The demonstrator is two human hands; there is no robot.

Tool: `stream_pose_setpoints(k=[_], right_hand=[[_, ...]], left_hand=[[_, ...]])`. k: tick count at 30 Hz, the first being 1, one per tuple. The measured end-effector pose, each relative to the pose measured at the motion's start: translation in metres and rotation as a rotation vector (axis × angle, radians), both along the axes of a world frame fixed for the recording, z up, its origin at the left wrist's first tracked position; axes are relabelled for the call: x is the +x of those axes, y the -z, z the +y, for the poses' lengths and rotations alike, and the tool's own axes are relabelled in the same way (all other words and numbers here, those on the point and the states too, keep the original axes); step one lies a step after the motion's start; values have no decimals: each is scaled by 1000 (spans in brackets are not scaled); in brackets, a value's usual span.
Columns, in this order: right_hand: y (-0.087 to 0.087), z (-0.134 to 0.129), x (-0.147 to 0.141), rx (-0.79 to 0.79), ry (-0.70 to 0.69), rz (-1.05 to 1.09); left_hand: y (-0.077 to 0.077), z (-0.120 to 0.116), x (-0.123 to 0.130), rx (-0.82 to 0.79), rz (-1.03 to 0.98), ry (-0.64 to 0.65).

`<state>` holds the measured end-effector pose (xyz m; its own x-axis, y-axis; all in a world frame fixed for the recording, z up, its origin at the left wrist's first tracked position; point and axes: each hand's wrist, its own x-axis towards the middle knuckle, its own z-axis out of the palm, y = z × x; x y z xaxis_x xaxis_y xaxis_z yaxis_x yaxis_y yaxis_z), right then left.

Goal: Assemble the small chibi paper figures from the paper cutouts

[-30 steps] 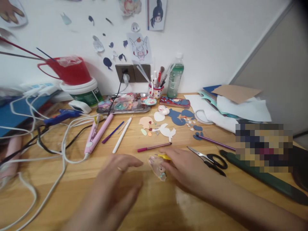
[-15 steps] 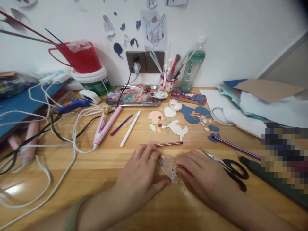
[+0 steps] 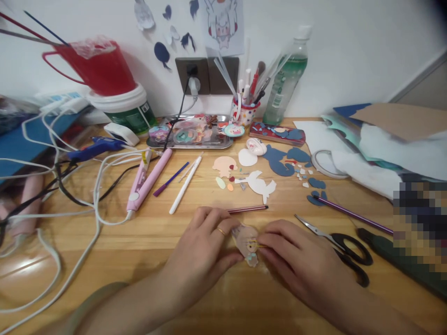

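On the table (image 3: 146,251), the left hand (image 3: 206,246), thumb parted, is touching a cutout (image 3: 246,236). The right hand (image 3: 295,249) is pinching a yellow stick (image 3: 260,246).

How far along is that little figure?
Already done, it seems: the small figure is cut to shape, with a teal patch showing. In hand: the left hand holds its edge while the right hand holds a thin yellow tool at it; whether the tip touches is unclear. Perhaps left: the white cutout and peach cutout, lying loose on the table.
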<state>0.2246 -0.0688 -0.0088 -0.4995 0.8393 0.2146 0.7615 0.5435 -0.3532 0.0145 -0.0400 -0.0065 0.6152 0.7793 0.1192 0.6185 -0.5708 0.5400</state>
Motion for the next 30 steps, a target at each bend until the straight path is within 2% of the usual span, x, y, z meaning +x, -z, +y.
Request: stream_pose_setpoints(k=[17,23,27,30], right_hand=[[1,3,-2,43,4,31],[4,1,-3,145,30,36],[-9,-1,-1,116,74,147],[-29,6,15,180,208,201]], left_hand=[[4,7,-5,12,6,18],[5,7,-3,22,9,22],[6,7,-3,23,15,24],[6,8,-3,26,14,24]])
